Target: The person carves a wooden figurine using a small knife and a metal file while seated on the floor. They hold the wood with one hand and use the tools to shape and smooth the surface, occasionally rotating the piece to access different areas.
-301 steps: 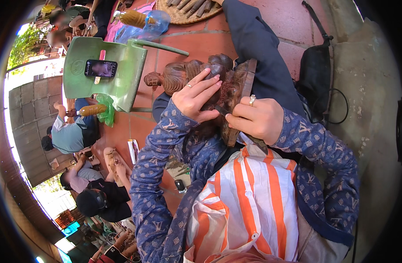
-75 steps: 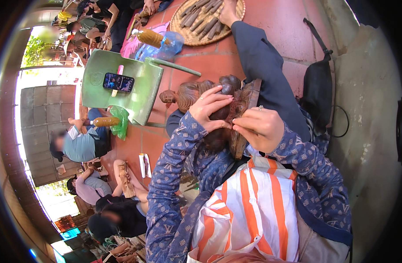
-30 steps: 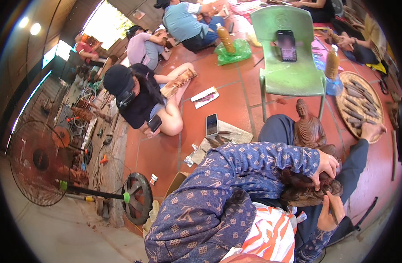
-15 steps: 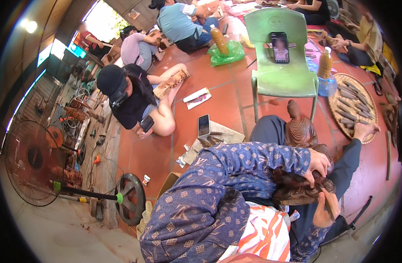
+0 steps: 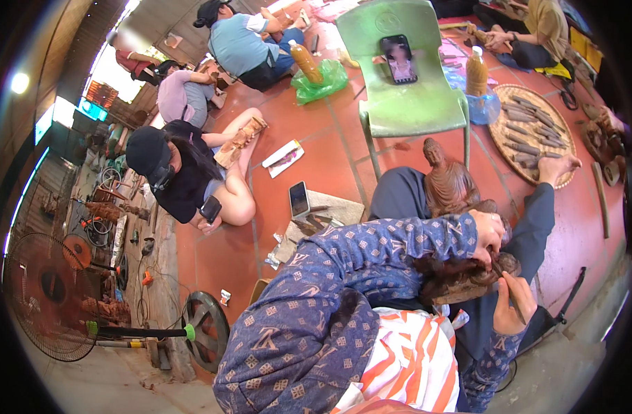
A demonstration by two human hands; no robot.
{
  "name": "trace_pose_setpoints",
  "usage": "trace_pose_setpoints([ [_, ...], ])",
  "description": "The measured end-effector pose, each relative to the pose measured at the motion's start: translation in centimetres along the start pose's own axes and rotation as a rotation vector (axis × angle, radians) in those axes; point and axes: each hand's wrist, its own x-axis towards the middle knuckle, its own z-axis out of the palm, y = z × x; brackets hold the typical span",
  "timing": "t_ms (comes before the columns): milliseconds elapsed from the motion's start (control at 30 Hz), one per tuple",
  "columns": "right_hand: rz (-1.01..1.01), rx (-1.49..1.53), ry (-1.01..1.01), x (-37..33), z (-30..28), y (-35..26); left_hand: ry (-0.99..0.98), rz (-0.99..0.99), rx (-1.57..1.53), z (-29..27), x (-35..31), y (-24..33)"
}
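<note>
A dark brown wooden carving (image 5: 457,281) lies across my lap. My left hand (image 5: 488,238) grips its far side, with curled fingers pressing down on the wood. Pinched in my right hand (image 5: 514,305) is a thin carving tool (image 5: 514,297), its tip at the carving's right end. The exact shape of that tip is too small to tell. Just beyond my left hand sits a brown wooden seated Buddha statue (image 5: 448,181), upright between my legs. An orange-and-white striped cloth (image 5: 412,362) covers part of my lap.
A green chair (image 5: 398,103) holding a phone stands ahead. To its right, a round woven tray (image 5: 505,141) carries several carving tools. More tools and a phone (image 5: 298,199) rest on a grey mat at left. A person (image 5: 185,165) sits nearby, beyond a standing fan (image 5: 50,290).
The whole view has shifted, so the surroundings sit farther left. My left fingers are more curled over the carving. The tool in my right hand has moved, with its tip still by the wood.
</note>
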Motion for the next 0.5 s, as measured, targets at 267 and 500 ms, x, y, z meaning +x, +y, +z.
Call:
trace_pose_setpoints([
  [267, 0.057, 0.057, -0.018, 0.9, -0.1, 0.0, 0.008, 0.171, -0.054, -1.1, 0.0, -1.0],
  [500, 0.114, 0.093, -0.063, 0.6, -0.6, -0.5, 0.037, 0.239, -0.053, -1.5, -0.3, -1.2],
])
